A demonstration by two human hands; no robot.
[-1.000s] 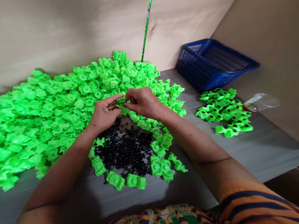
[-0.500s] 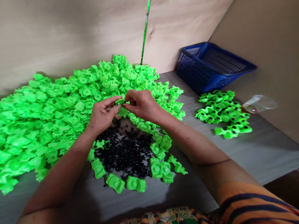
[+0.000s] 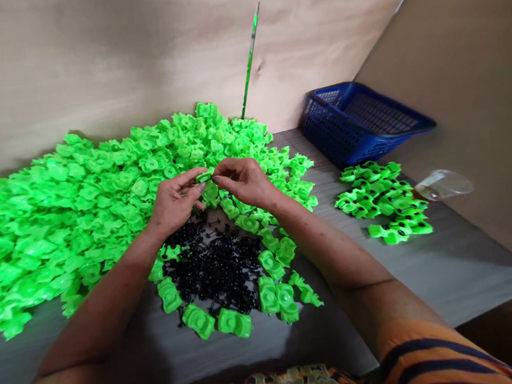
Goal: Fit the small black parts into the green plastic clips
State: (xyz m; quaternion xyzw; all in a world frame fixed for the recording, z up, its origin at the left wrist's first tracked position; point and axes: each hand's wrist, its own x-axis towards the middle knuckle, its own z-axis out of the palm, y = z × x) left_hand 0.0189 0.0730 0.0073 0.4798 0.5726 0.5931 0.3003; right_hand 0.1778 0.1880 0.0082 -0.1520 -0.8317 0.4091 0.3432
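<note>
My left hand (image 3: 176,201) holds a small green plastic toy car body (image 3: 202,176) between thumb and fingers, above the loose parts. My right hand (image 3: 246,182) pinches at the right end of that body. A thin dark bit shows at its fingertips, apparently a black wheel axle, mostly hidden by the fingers. Below both hands lies a heap of black wheel axles (image 3: 220,268), ringed by several green car bodies (image 3: 235,322). A big pile of green car bodies (image 3: 79,197) spreads behind and to the left.
At the right lies a group of green car bodies with black wheels (image 3: 381,198). Behind it a blue plastic basket (image 3: 336,133) leans tilted by the side panel. A clear plastic cup (image 3: 448,184) lies on its side. A thin green stick (image 3: 250,60) stands against the back wall.
The view has tipped slightly, so the scene sits a little lower. The right fingers have shifted slightly at the end of the car body, which stays in my left hand.
</note>
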